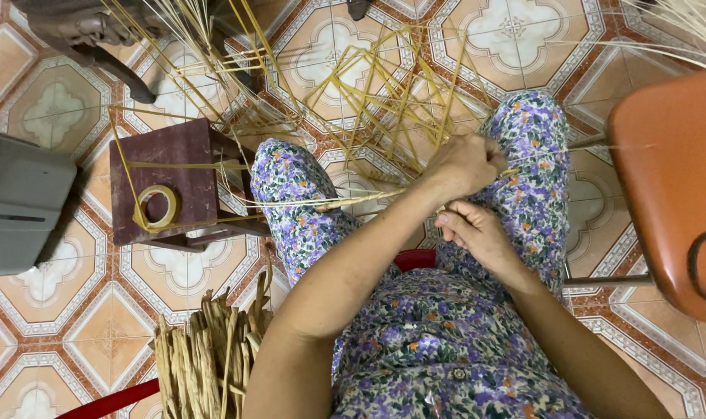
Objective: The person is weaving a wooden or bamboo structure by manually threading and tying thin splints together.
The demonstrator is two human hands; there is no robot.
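Patterned tile floor (50,116); left hand (463,164) clenched on straw strand (353,202), right hand (477,233) seemingly loosely curled.

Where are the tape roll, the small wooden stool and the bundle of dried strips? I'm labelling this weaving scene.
tape roll (158,206): head view, on its ring.
small wooden stool (194,151): head view, bare seat top.
bundle of dried strips (209,353): head view, mid-bundle.

Left hand (463,164): fisted, fingers curled shut, forearm crossing the lap. Right hand (477,233): just below, fingers loosely bent.
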